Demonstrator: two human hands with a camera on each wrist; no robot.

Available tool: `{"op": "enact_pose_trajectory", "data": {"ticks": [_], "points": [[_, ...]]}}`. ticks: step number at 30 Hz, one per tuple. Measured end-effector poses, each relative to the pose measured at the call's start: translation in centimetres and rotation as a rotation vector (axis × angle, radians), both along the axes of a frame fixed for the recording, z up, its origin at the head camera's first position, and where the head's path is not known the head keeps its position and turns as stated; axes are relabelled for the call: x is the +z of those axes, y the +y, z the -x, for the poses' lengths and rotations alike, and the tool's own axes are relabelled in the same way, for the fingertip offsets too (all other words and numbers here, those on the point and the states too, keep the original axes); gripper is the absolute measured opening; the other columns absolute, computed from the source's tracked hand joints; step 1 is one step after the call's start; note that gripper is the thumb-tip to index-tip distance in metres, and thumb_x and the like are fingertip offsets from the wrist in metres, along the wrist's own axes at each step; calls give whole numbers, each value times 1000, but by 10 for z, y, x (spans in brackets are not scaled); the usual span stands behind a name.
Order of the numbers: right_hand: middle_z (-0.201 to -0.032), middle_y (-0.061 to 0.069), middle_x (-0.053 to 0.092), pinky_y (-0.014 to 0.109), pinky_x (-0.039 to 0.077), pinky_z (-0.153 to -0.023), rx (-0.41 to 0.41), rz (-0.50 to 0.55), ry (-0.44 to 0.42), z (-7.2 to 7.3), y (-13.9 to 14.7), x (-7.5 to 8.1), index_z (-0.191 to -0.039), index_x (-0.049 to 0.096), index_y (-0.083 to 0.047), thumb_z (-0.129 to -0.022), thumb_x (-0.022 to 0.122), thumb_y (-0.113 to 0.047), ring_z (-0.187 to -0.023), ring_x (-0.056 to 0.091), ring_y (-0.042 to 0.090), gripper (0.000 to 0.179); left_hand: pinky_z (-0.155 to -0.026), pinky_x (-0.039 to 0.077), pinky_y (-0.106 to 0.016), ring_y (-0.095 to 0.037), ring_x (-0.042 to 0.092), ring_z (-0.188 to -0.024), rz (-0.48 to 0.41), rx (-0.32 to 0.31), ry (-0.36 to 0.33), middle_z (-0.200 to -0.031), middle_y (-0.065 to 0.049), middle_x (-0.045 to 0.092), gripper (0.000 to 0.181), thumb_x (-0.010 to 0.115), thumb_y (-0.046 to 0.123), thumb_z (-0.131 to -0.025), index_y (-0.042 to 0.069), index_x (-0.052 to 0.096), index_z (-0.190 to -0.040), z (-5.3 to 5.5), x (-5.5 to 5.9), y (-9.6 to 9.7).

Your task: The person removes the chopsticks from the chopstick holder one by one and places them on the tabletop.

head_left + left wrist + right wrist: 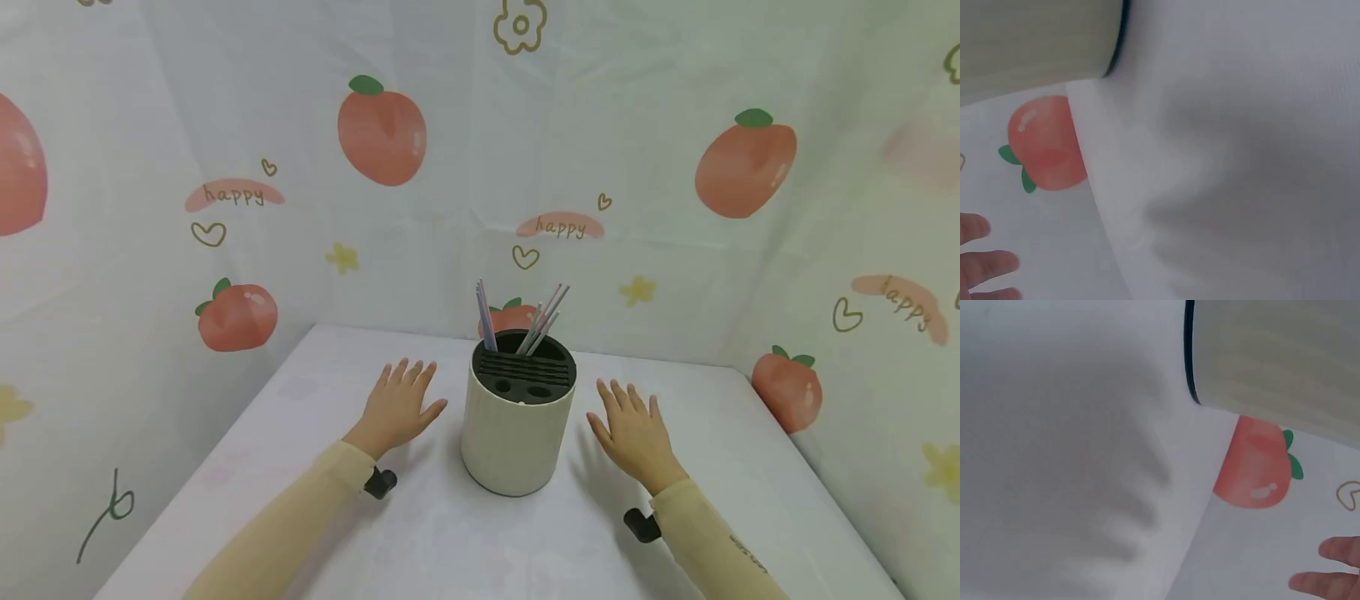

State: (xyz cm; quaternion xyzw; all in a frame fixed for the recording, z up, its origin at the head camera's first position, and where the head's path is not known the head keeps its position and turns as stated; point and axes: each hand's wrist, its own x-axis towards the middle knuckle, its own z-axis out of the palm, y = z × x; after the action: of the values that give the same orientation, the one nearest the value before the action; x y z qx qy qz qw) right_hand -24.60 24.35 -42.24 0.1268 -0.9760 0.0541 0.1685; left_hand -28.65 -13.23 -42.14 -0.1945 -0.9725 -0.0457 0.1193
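A cream cylindrical pen holder (516,437) with a black slotted top stands upright between the two hands in the head view. Several thin pastel sticks (486,315) lean in its rear compartment; their exact kind is hard to tell. To its left, my left hand (396,407) hovers with straight, spread fingers, holding nothing. My right hand (636,433) is held likewise on the other side, apart from the holder. Both wrist views show the holder's lower side, in the left one (1035,44) and in the right one (1285,356), with a few fingertips at the edge.
A white cloth covers the table (480,558), with shadows of the hands on it. Behind and at the sides hangs a white curtain (450,233) printed with red fruit, hearts and flowers. Small black devices (380,482) sit at both wrists.
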Motion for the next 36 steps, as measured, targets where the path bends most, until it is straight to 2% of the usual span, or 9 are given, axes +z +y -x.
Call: {"op": "enact_pose_trajectory", "data": {"ticks": [3,6,10,12,16,21,26,30,36], "points": [[-132,23,57,63,39,-101,24,31,-21,-1,-1,1,-138,49,-2,-99,51,-32,-119,55,44,49,-106,42,-51,-38,51,-126,-29,-9,-33,-134,-18,57,54,54,41,-97,5,52,-137,-1,2,1],[-118,18,67,51,54,-82,31,62,-49,-3,-2,3,-127,59,-4,-98,54,-26,-98,66,36,37,-82,56,-43,-29,65,-101,-71,-4,-90,-111,-11,69,34,58,32,-95,6,67,-115,-2,2,2],[-98,5,73,37,53,-57,17,101,-105,-3,-2,4,-113,66,-9,-95,56,-22,-74,67,21,24,-57,50,-32,-15,59,-68,-128,11,-184,-76,2,65,21,58,27,-95,10,70,-88,-2,2,4],[-92,1,72,34,50,-54,7,118,-132,-2,-1,4,-110,67,-11,-95,56,-22,-69,64,16,22,-53,44,-28,-12,51,-61,-143,11,-206,-67,5,58,22,58,25,-95,12,68,-81,-1,1,4],[-90,-1,72,34,50,-56,-4,142,-169,-1,0,3,-108,67,-12,-95,55,-24,-71,63,14,21,-50,38,-26,-11,47,-58,-150,3,-214,-63,7,53,23,58,25,-95,14,65,-76,-1,0,4],[-94,2,72,38,53,-62,21,192,-206,-4,0,15,-111,67,-11,-96,55,-25,-79,66,19,24,-53,44,-28,-12,50,-62,-151,9,-237,-69,4,60,20,58,24,-95,11,69,-85,-3,6,2],[-100,5,71,37,54,-67,78,322,-220,-5,0,42,-116,65,-12,-99,52,-24,-84,66,20,25,-61,51,-33,-12,59,-70,-168,20,-257,-84,-1,69,21,56,25,-95,11,71,-100,2,21,-1],[-102,8,70,39,55,-72,119,450,-181,-1,-2,67,-121,62,-10,-102,49,-26,-89,67,25,28,-65,53,-35,-14,63,-75,-231,3,-263,-93,-3,69,26,53,28,-97,11,67,-113,9,44,1],[-124,20,62,52,50,-95,273,747,-197,13,-11,95,-127,55,-2,-105,42,-29,-113,60,36,38,-75,54,-40,-22,65,-89,-456,-83,-281,-104,-8,67,38,49,32,-101,12,52,-133,19,89,10]]}}
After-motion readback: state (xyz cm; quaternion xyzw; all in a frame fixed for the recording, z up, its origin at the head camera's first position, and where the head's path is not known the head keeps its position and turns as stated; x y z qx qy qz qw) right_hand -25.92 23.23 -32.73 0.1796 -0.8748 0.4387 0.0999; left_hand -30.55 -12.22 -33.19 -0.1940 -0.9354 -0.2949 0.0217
